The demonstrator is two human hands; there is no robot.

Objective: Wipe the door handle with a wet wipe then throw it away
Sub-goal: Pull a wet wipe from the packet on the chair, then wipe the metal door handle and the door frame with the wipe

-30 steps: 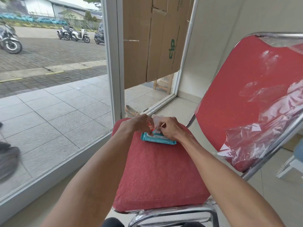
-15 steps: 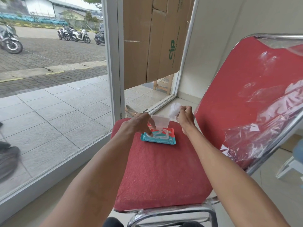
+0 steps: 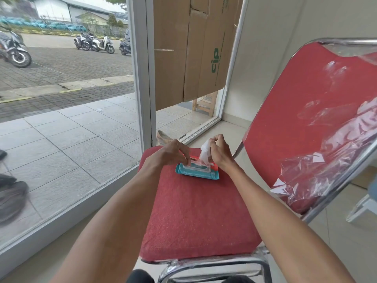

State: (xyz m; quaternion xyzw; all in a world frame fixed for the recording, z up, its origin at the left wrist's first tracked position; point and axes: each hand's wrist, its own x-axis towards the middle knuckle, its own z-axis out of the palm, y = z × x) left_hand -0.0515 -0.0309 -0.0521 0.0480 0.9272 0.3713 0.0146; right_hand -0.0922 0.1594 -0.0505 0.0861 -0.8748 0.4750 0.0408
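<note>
A teal and red pack of wet wipes (image 3: 196, 172) lies on the far part of a red chair seat (image 3: 195, 217). My left hand (image 3: 172, 153) presses its fingertips on the pack's left top by the lid. My right hand (image 3: 219, 152) grips a crumpled white wet wipe (image 3: 205, 153) just above the pack's right end. No door handle is in view.
The chair's red backrest (image 3: 302, 111), partly wrapped in clear plastic, rises on the right. A large window pane (image 3: 67, 123) and its white frame (image 3: 142, 78) stand to the left. Cardboard (image 3: 189, 50) covers the pane behind the chair. Motorbikes are parked outside.
The lid was opened and my right hand pulled a wipe up out of the pack. It now holds the wipe bunched, closer to the pack. My left hand stays on the pack.
</note>
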